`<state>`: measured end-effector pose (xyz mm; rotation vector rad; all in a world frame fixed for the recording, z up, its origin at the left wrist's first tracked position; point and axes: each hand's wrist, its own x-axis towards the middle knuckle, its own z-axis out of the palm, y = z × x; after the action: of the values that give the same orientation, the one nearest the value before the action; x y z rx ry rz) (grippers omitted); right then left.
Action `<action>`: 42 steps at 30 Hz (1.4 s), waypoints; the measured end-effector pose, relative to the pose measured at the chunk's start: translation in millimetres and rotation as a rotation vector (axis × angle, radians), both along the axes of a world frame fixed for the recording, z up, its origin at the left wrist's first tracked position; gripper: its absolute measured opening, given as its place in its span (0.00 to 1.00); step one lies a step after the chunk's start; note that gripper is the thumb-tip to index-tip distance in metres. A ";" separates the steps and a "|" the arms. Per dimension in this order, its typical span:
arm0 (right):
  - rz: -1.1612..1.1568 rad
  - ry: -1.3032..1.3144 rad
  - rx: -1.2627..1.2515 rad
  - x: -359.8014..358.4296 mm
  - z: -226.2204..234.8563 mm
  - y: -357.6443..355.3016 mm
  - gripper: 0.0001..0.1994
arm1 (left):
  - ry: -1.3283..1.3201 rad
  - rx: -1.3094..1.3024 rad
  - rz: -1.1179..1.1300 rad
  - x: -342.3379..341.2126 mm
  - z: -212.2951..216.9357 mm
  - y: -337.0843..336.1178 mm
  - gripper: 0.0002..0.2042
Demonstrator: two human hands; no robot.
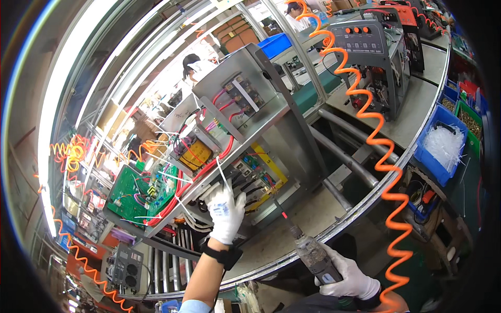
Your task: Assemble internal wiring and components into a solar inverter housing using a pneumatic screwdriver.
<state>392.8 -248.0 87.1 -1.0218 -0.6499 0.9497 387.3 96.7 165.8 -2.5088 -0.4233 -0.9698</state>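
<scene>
My right hand (355,279), in a white glove, is wrapped round an electric screwdriver (312,254). Its long bit, with a red band, reaches up toward a small circuit board (257,176) inside a grey metal machine chassis (292,125). My left hand (227,213), also gloved, is at the open side of the chassis beside black and white cables. Its thumb stands apart from the fingers, whose tips are partly hidden there. Red wires (182,192) tied with white cable ties run along the frame above it. A green circuit board (133,192) is at the chassis's left end.
The chassis stands on a roller conveyor (347,163). An orange coiled hose (394,208) hangs on my right. Beyond it are another machine (360,41) and a blue bin (443,143) of white cable ties. A person (195,68) is behind the chassis.
</scene>
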 end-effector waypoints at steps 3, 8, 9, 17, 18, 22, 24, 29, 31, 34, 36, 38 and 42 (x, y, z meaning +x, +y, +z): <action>-0.001 0.025 0.007 1.1 -5.2 -2.1 0.52 | 0.115 -0.253 -0.009 9.9 -16.4 16.8 0.15; 0.003 0.133 0.013 3.8 -14.5 2.5 0.52 | 0.901 0.096 0.127 -1.4 -37.2 19.2 0.18; -0.007 0.139 0.016 5.4 -16.0 4.4 0.52 | 0.913 0.106 0.101 -1.6 -33.2 17.8 0.18; -0.197 -0.309 -0.165 13.9 -34.4 0.1 0.53 | 0.067 -0.303 -0.437 -17.0 38.8 -22.4 0.08; -0.255 -0.475 -0.235 15.9 -39.9 1.0 0.53 | 0.103 -0.393 -0.372 -22.1 39.8 -25.6 0.08; -0.107 -0.201 -0.445 12.6 -78.2 7.1 0.53 | 0.253 -0.451 -0.288 -40.7 9.2 -27.4 0.08; -0.076 -0.321 -0.696 10.8 -113.0 23.1 0.52 | 0.294 -0.545 -0.246 -51.0 -16.6 -23.3 0.09; -0.390 -0.520 -0.401 -10.5 -203.6 64.9 0.47 | 0.510 -0.908 -0.142 -62.3 -76.2 -31.7 0.11; -0.415 -0.502 -0.384 -15.8 -213.9 75.4 0.43 | 0.533 -0.962 -0.090 -59.3 -81.1 -35.3 0.12; -0.585 -0.607 -0.375 -16.4 -191.0 79.7 0.42 | 0.277 -0.721 -0.250 -56.0 -62.0 -32.6 0.12; -0.546 -0.642 -0.652 -12.6 -161.3 78.3 0.40 | 0.038 -0.695 -0.296 -56.4 -38.3 -22.8 0.10; -0.647 -0.923 -0.590 -2.7 -131.2 76.8 0.38 | -0.185 -0.976 -0.290 -61.1 -17.5 -15.0 0.09; -0.666 -1.186 -0.086 23.7 -82.3 123.6 0.32 | -0.371 -1.400 -0.229 -61.3 2.2 -2.5 0.13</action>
<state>416.5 -124.4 4.8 -1.7172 -1.1140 -0.3108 326.1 94.1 168.0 -3.6009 -1.3117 -1.5942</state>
